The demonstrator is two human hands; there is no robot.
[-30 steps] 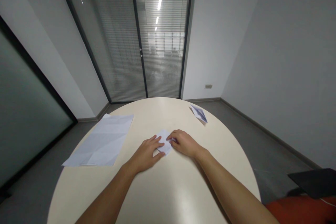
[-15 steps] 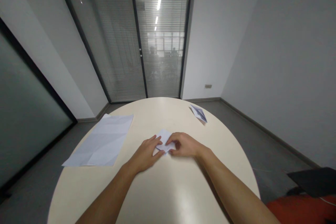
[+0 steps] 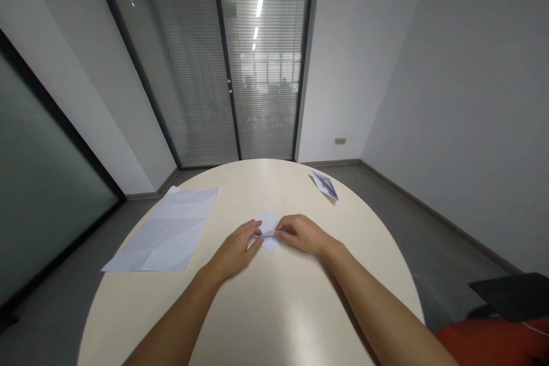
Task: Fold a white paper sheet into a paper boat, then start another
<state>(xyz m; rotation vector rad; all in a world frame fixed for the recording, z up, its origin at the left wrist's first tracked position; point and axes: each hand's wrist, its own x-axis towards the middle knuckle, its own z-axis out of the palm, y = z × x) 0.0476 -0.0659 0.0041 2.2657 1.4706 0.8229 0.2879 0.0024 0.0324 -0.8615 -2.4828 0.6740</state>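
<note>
Between my hands a small piece of folded white paper [image 3: 269, 220] lies on the table, with a raised fold running across its middle and a point towards me. My left hand [image 3: 238, 246] grips the left end of that fold between thumb and fingers. At the right end, my right hand [image 3: 302, 233] pinches the fold, thumb and fingertips together. The fingers cover both side corners of the paper.
The round cream table [image 3: 266, 309] spreads around my hands. A large creased white sheet [image 3: 167, 234] lies at its left edge. Another folded paper piece [image 3: 326, 186] rests at the far right edge. A red seat [image 3: 493, 343] with a black object [image 3: 514, 294] stands at lower right.
The paper's near flap has been lifted into a ridge across the middle, and the lower point now shows. My right fingers and thumb have closed together on its right end.
</note>
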